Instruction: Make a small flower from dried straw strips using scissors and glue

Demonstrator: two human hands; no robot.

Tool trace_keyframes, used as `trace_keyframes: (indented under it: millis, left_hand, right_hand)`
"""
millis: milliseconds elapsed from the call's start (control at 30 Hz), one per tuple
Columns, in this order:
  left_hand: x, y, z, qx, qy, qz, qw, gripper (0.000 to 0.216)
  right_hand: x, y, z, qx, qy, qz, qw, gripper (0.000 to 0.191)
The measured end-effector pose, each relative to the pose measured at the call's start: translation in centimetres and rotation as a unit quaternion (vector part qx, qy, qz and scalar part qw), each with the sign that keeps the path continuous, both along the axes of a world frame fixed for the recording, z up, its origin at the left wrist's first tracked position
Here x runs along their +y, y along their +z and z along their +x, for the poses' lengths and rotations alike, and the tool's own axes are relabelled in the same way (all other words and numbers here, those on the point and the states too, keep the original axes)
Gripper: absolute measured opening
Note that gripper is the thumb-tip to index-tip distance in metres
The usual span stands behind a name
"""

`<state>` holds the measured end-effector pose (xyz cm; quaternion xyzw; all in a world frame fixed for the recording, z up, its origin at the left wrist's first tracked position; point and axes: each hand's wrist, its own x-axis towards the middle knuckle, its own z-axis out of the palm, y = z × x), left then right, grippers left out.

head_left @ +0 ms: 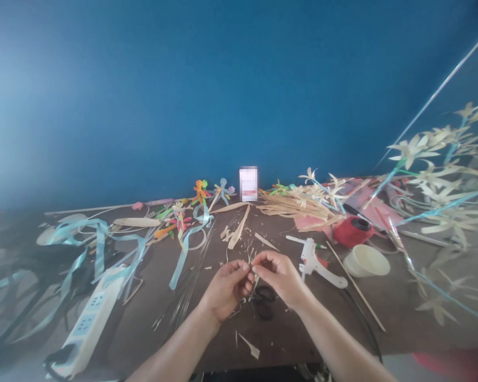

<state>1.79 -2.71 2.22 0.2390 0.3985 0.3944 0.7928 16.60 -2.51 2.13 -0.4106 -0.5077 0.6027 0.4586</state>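
At the middle of the table's near half, a thin pale strip (249,251) shows between our two hands, its full shape hidden by the fingers that pinch it. Our left hand (227,287) grasps it between thumb and forefinger, the other fingers curled in; our right hand (282,275) meets it tip to tip, thumb and forefinger closed on the same small spot. Just below our fingers lie dark loops (265,303), perhaps scissor handles, among pale scraps on the brown table (207,339). Beyond our fingertips rests a dried husk leaf (239,228). To our right, a white glue gun (321,268) lies on its side near a slender stick (358,289), with a pale cup (367,261) and a red roll (351,232) close by; pale flowers on blue-wrapped stems (412,148) crowd the far right. To our left, thin wires (189,278) lie beside pale blue ribbon (179,270), and a white power strip (93,313) sits nearer us. At the back, a bundle of dried strips (302,208) lies before the blue wall (239,95).
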Motion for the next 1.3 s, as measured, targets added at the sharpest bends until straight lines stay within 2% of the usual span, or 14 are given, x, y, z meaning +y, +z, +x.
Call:
trace_keyframes:
  millis: [100, 267, 367, 533, 733, 933, 1000, 1067, 1300]
  left_hand:
    - [-0.1, -0.1, 0.0, -0.016, -0.001, 0.001, 1.000, 0.014]
    - [-0.2, -0.1, 0.4, 0.001, 0.006, 0.023, 1.000, 0.015]
    - [-0.3, -0.1, 0.4, -0.006, -0.001, 0.016, 1.000, 0.016]
    - [-0.4, -0.2, 0.3, -0.033, -0.038, -0.006, 0.999, 0.016]
    - [-0.3, 0.0, 0.2, -0.042, -0.035, -0.027, 0.998, 0.014]
    - [-0.3, 0.3, -0.1, -0.054, -0.041, -0.026, 0.997, 0.013]
    - [-0.3, 0.4, -0.1, -0.060, -0.041, -0.030, 0.997, 0.012]
    - [-0.3, 0.6, -0.2, -0.066, -0.037, -0.033, 0.997, 0.012]
    - [-0.3, 0.8, 0.1, -0.060, -0.029, 0.000, 0.998, 0.014]
  right_hand:
    - [-0.3, -0.1, -0.2, -0.005, 0.023, 0.008, 1.000, 0.009]
    - [-0.7, 0.8, -0.2, -0.133, -0.042, 0.116, 0.984, 0.010]
    - [-0.9, 1.6, -0.1, -0.154, -0.041, 0.151, 0.976, 0.013]
    - [-1.0, 1.4, -0.1, -0.101, 0.003, 0.103, 0.990, 0.015]
    - [-0.7, 0.6, 0.3, -0.092, -0.035, 0.068, 0.993, 0.020]
    - [-0.5, -0.1, 0.6, -0.043, -0.025, 0.006, 0.999, 0.036]
    - [-0.4, -0.2, 0.5, -0.040, -0.026, 0.005, 0.999, 0.030]
    - [-0.4, -0.2, 0.5, -0.035, -0.033, 0.012, 0.999, 0.015]
    - [-0.7, 0.0, 0.2, 0.025, -0.024, -0.014, 0.999, 0.018]
